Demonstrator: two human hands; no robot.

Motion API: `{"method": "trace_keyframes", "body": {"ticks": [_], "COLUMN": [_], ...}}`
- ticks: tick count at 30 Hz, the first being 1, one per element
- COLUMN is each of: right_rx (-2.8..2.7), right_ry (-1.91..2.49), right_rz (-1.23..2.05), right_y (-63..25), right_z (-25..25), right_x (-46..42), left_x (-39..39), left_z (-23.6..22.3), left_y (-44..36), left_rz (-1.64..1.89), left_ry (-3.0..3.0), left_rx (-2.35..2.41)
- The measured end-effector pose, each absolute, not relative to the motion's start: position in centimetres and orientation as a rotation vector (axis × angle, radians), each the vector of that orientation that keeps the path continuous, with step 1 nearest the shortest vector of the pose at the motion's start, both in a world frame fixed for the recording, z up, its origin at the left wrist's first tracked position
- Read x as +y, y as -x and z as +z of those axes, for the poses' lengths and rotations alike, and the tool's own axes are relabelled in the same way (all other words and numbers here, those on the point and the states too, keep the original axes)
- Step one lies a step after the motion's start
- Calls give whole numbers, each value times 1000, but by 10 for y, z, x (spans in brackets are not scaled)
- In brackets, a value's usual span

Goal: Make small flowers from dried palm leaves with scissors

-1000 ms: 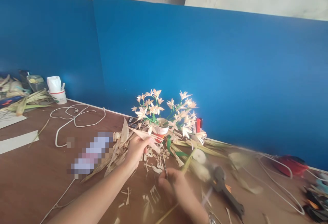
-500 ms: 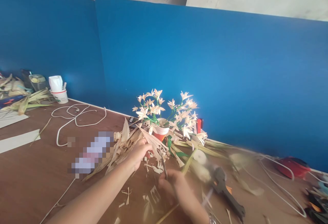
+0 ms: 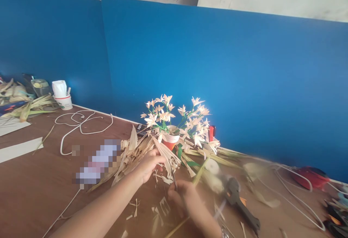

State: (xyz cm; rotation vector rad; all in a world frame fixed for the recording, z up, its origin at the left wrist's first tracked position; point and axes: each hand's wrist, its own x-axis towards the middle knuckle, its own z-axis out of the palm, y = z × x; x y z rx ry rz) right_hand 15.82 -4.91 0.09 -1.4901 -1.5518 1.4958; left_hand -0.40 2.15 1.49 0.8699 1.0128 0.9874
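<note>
Between the thumb and fingers of my left hand (image 3: 150,163) is a pale dried corn husk (image 3: 165,151), its pointed end toward the back. My right hand (image 3: 181,196) is closed around scissors (image 3: 174,178), whose dark blades reach up to the husk's lower edge; the handles are hidden by the fingers. Just behind the husk stands a red and white paper cup (image 3: 171,142) with cream husk flowers (image 3: 163,116) on green stems. Small husk scraps (image 3: 164,206) lie on the table below the hands.
A dark glue gun (image 3: 239,203) lies to the right, near a white tape roll (image 3: 212,166). Loose husks (image 3: 127,161) spread left of the cup. A white cable (image 3: 78,123) coils at the left, with a paper cup (image 3: 63,102) behind it. A blue panel (image 3: 217,67) borders the table.
My left hand has shifted slightly to the right and down with the husk, bringing it further over the scissor blades. The right hand stays nearly in place.
</note>
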Motion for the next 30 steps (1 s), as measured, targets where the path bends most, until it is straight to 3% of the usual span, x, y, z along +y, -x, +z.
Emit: {"method": "trace_keyframes", "body": {"ticks": [30], "right_rx": [-1413], "right_ry": [1400], "right_rz": [1558], "right_y": [-158], "right_z": [5], "right_x": [-50], "left_x": [20], "left_z": [18], "left_y": [1], "left_rz": [1047], "left_ry": [-846], "left_rx": [989]}}
